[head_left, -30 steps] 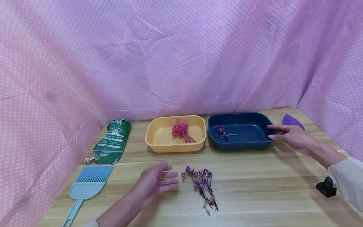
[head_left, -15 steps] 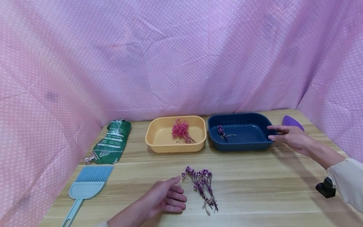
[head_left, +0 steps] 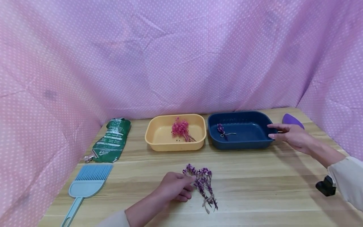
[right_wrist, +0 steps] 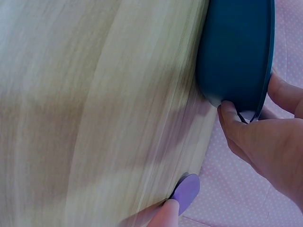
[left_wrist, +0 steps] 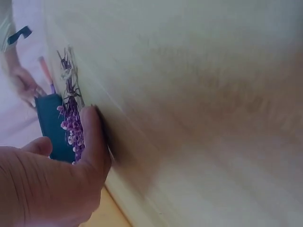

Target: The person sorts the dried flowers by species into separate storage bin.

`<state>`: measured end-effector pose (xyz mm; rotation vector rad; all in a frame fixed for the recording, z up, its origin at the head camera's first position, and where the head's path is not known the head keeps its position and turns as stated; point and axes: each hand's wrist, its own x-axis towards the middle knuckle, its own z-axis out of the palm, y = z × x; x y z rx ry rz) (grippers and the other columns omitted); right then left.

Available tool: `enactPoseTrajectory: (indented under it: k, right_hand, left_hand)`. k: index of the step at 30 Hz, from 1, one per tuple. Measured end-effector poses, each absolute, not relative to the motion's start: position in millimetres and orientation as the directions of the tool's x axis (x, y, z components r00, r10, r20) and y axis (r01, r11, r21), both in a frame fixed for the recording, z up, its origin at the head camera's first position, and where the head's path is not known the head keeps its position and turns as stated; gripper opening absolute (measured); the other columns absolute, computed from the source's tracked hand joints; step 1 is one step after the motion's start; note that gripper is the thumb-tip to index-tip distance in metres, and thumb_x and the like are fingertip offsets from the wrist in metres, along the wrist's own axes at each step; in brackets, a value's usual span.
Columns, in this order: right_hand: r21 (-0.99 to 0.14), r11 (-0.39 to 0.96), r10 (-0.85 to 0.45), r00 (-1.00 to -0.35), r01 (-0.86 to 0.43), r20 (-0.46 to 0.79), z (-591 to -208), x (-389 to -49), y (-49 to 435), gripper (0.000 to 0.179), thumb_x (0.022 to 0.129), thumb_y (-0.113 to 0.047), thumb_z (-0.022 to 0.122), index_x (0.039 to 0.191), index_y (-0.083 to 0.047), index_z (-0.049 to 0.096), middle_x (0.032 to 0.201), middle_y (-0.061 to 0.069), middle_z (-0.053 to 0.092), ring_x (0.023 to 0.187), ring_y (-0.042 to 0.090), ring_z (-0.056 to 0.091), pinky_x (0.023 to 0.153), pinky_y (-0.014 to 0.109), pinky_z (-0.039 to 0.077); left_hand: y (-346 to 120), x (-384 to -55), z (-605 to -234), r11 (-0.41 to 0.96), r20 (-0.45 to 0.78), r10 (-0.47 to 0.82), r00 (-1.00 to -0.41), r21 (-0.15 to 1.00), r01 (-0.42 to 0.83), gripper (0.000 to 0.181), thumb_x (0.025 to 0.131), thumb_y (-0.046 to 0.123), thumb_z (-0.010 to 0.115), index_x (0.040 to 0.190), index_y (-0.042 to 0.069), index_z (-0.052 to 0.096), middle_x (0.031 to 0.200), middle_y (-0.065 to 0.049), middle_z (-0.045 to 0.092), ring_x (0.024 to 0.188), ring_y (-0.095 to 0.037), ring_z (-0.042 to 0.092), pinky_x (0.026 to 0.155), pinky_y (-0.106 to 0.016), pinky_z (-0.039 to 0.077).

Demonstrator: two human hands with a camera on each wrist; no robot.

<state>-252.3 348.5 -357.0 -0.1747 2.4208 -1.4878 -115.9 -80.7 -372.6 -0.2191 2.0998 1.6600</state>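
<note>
A bunch of dried purple flowers, tied with twine at its stems, lies on the wooden table. Close beside its blossoms is my left hand, thumb and fingers parted; in the left wrist view the blossoms show between thumb and forefinger. My right hand holds the right end of a dark blue tray, thumb and fingers spread across its end in the right wrist view. Inside that tray is a small purple dried flower sprig with a loop of twine.
Left of the blue tray stands a yellow tray with pink dried flowers. At far left lie a clipped green packet and a light blue brush. A purple-headed tool with a pinkish handle lies behind my right hand.
My left hand has moved right and nearer to me, turning from palm-sideways to back-up, until its fingertips reach the purple flowers. The right hand stays at the blue tray.
</note>
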Motion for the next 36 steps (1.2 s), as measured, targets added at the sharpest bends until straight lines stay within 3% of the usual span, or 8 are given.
enactPoseTrajectory:
  k: [5,11,15,20,23,27,32,36]
  right_hand:
    - [-0.891,0.451,-0.253,-0.950,0.049,-0.180,-357,-253,349,0.071,0.094,-0.024,0.063,0.145,0.010,0.027,0.152,0.031,0.017,0.104,-0.012,0.040,0.082,0.007,0.045]
    - [-0.890,0.452,-0.246,-0.953,0.050,-0.179,-357,-252,350,0.072,0.094,-0.025,0.064,0.146,0.009,0.027,0.152,0.031,0.018,0.100,-0.014,0.043,0.082,0.009,0.047]
    - [-0.885,0.462,-0.249,-0.950,0.055,-0.189,-357,-252,350,0.072,0.094,-0.025,0.063,0.146,0.008,0.027,0.152,0.031,0.016,0.103,-0.012,0.041,0.082,0.009,0.046]
    - [-0.877,0.479,-0.251,-0.950,0.047,-0.188,-357,-252,350,0.071,0.094,-0.026,0.064,0.147,0.007,0.028,0.153,0.031,0.017,0.115,0.001,0.040,0.082,0.007,0.045]
    - [-0.879,0.474,-0.251,-0.950,0.047,-0.186,-356,-253,350,0.072,0.094,-0.025,0.064,0.147,0.007,0.028,0.152,0.031,0.017,0.112,-0.002,0.041,0.081,0.007,0.046]
    - [-0.888,0.456,-0.252,-0.950,0.053,-0.186,-356,-253,350,0.072,0.093,-0.024,0.065,0.146,0.008,0.027,0.152,0.031,0.017,0.101,-0.014,0.043,0.081,0.008,0.046]
    - [-0.899,0.434,-0.253,-0.950,0.057,-0.183,-357,-253,350,0.073,0.093,-0.023,0.065,0.146,0.010,0.026,0.152,0.031,0.016,0.097,-0.017,0.043,0.082,0.010,0.047]
    - [-0.896,0.440,-0.253,-0.950,0.058,-0.185,-357,-252,350,0.073,0.093,-0.023,0.065,0.146,0.009,0.027,0.152,0.031,0.016,0.100,-0.015,0.041,0.083,0.009,0.047]
  left_hand:
    - [-70,-119,-372,0.471,-0.320,0.083,-0.944,0.847,-0.245,0.038,0.080,0.037,0.077,0.092,0.003,0.066,0.072,-0.007,0.064,0.057,-0.017,0.060,0.052,-0.030,0.053]
    - [-59,-122,-377,0.742,-0.132,0.082,-0.988,0.670,-0.027,0.057,0.071,0.048,0.080,0.100,0.002,0.063,0.087,-0.003,0.054,0.075,-0.019,0.052,0.062,-0.034,0.047]
    - [-54,-124,-381,0.810,-0.077,0.087,-0.993,0.585,0.026,0.052,0.070,0.041,0.081,0.099,0.002,0.061,0.092,-0.004,0.051,0.081,-0.022,0.051,0.062,-0.036,0.047]
    - [-57,-124,-380,0.805,-0.047,0.132,-0.990,0.588,0.080,0.030,0.066,0.009,0.074,0.094,0.002,0.063,0.091,-0.005,0.050,0.083,-0.023,0.049,0.062,-0.036,0.048]
    - [-61,-123,-376,0.788,-0.047,0.177,-0.983,0.605,0.113,0.024,0.066,-0.003,0.068,0.089,0.002,0.066,0.089,-0.005,0.050,0.082,-0.022,0.050,0.067,-0.038,0.050]
    - [-67,-124,-370,0.736,-0.093,0.213,-0.973,0.670,0.097,0.020,0.072,-0.009,0.066,0.088,0.003,0.067,0.088,-0.005,0.057,0.079,-0.020,0.055,0.072,-0.038,0.054]
    - [-74,-125,-366,0.612,-0.130,0.232,-0.964,0.790,0.041,0.020,0.074,-0.013,0.064,0.087,0.001,0.063,0.076,-0.004,0.060,0.065,-0.016,0.056,0.057,-0.027,0.052]
    - [-77,-125,-362,0.533,-0.146,0.226,-0.963,0.846,-0.003,0.019,0.073,-0.011,0.067,0.086,0.003,0.063,0.076,-0.003,0.060,0.067,-0.015,0.056,0.056,-0.024,0.052]
